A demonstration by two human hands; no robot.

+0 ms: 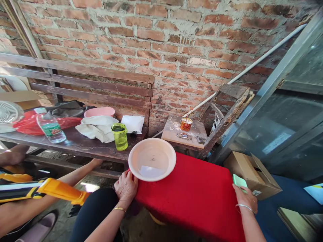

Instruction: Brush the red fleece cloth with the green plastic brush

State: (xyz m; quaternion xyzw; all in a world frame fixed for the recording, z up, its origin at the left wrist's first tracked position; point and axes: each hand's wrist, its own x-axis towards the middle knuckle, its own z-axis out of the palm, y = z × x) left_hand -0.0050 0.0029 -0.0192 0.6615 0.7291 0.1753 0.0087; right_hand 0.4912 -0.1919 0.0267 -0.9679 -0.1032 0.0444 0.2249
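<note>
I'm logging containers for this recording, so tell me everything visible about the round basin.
The basin is round and pale pinkish-cream, with a broad smooth rim; it looks like plastic. It stands upright and open at the left end of the red cloth. Inside are a small dark mark at the bottom and a bright white patch, perhaps a reflection on water. The left hand is at its near-left edge; contact is unclear.

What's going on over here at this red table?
A person's right hand grips a light green pad, perhaps a sponge, at the right end of the red-covered table, near a cardboard box. Their left hand is at the table's opposite corner, right by a pale basin; whether it touches the basin is unclear. A lime-green bottle stands on the wooden bench beyond.
</note>
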